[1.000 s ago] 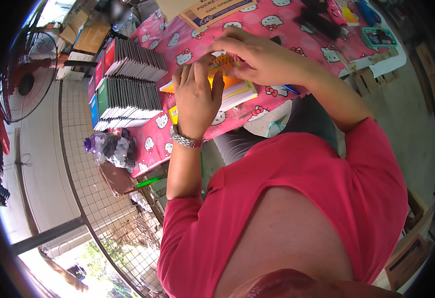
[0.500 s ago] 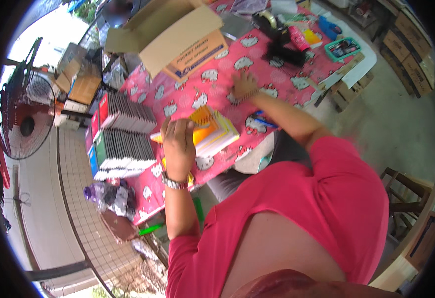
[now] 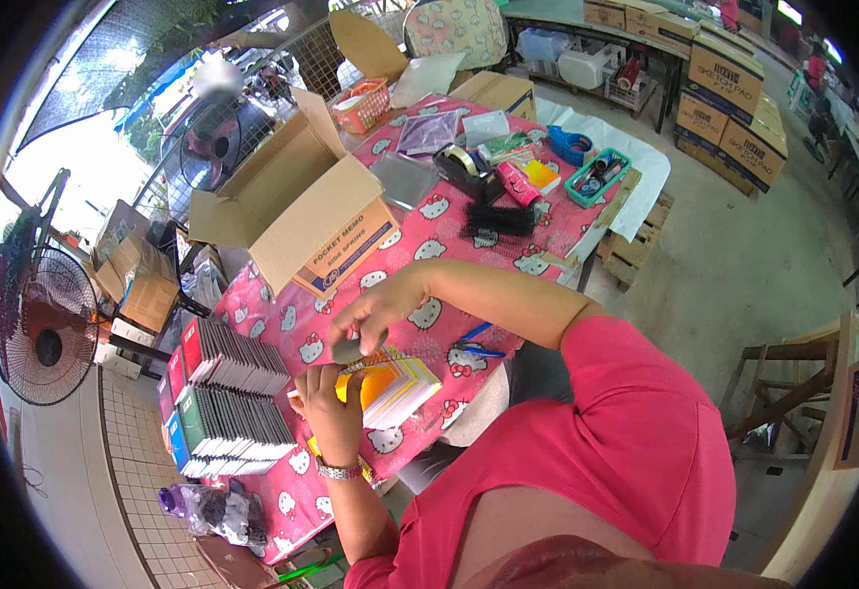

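Note:
My left hand (image 3: 333, 401) is closed at the left end of a pile of small memo pads (image 3: 405, 393) with yellow and orange covers. A little yellow shows beside its fingers, apparently a memo pad, mostly hidden. A thin spiral binding coil (image 3: 382, 359) runs right from those fingers over the pile. Just above, my right hand (image 3: 385, 312) bends down with curled fingers, its tips near a small grey piece (image 3: 348, 349). What they pinch is not clear. Left of my hands stand rows of spiral-bound memo pads (image 3: 238, 398) with dark coils.
An open cardboard box (image 3: 336, 236) stands behind my hands on the pink patterned tablecloth (image 3: 312, 348). Farther right lie black coils (image 3: 498, 220), a tape dispenser (image 3: 464, 169) and a green tray (image 3: 598, 177). Blue pens (image 3: 478, 344) rest near my lap. A fan (image 3: 47, 334) stands far left.
My right hand has come from the far right part of the table, near the black coils, to just above my left hand. The view has shifted, showing more of the background.

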{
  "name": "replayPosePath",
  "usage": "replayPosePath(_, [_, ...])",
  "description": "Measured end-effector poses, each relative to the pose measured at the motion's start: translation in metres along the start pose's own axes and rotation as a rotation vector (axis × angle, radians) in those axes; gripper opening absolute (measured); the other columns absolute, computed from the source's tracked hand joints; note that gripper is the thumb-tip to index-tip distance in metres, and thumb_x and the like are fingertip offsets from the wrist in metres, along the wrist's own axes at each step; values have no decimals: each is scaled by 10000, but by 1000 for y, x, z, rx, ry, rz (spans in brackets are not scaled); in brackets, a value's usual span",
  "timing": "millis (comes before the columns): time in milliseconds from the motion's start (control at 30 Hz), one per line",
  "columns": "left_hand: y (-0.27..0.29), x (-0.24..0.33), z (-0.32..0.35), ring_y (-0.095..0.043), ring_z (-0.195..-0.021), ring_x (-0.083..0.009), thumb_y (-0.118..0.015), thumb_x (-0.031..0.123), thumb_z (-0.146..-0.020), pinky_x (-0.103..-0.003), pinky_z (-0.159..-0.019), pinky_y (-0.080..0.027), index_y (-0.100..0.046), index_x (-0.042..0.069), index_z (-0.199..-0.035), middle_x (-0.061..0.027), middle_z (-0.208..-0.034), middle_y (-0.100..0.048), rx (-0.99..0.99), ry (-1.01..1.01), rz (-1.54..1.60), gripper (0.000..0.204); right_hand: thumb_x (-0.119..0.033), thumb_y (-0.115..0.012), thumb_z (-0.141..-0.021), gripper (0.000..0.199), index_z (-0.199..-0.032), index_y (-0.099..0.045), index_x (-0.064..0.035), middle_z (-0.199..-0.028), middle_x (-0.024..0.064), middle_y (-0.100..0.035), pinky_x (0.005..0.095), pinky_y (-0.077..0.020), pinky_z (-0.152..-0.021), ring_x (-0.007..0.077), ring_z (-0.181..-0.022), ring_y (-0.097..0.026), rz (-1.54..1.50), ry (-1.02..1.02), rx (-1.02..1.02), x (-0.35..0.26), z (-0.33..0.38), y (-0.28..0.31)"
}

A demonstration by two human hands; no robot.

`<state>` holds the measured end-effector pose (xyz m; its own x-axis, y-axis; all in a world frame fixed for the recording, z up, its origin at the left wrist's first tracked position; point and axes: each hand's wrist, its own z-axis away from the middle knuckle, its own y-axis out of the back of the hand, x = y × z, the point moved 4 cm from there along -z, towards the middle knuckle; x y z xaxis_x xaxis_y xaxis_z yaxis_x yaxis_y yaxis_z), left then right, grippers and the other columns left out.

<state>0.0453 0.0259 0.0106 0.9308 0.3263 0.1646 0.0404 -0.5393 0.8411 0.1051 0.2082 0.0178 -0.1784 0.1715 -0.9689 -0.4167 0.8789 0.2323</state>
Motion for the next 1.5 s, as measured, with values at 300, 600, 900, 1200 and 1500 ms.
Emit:
replayPosePath(300, [-5, 6, -9, -517, -943, -274, -807, 335, -712, -430, -764, -358, -617, 95, -902, -48, -915, -585, 45, -77, 37, 361, -226, -672, -826, 507, -1293, -568, -57, -1204, 47, -595, 322, -405, -955, 151, -1109, -513, -33, -12, 4, 7, 9, 13])
replayPosePath(600, [-5, 2, -9, -527, -914, -287, -815, 315, -716, -427, -759, -375, -588, 80, -927, -59, -900, -590, 34, -46, 125, 389, -207, -679, -808, 497, -1261, -569, -36, -1191, 68, -592, 322, -428, -954, 156, -1107, -541, -130, 57, -25, 11, 2, 17])
replayPosePath(900, [0, -4, -9, -529, -866, -305, -823, 278, -714, -429, -746, -395, -578, 51, -908, -82, -868, -591, 35, -16, 192, 386, -183, -702, -773, 526, -1249, -557, -13, -1189, 63, -581, 305, -409, -979, 146, -1114, -534, -282, 48, -29, 12, -6, 13])
replayPosePath(1200, [11, -28, -8, -526, -858, -341, -792, 165, -749, -437, -765, -429, -585, 20, -923, -132, -872, -581, 25, 39, 291, 307, -234, -710, -769, 528, -1233, -592, -11, -1156, 70, -595, 319, -416, -969, 175, -1076, -550, -550, 172, -63, 5, -24, 11])
replayPosePath(1500, [5, -44, -14, -578, -738, -329, -818, 164, -732, -385, -662, -461, -588, -16, -907, -146, -850, -581, 37, 74, 393, 341, -267, -711, -774, 533, -1222, -593, -5, -1115, 64, -593, 282, -407, -931, 142, -1029, -550, 225, 60, 72, 14, -48, 23])
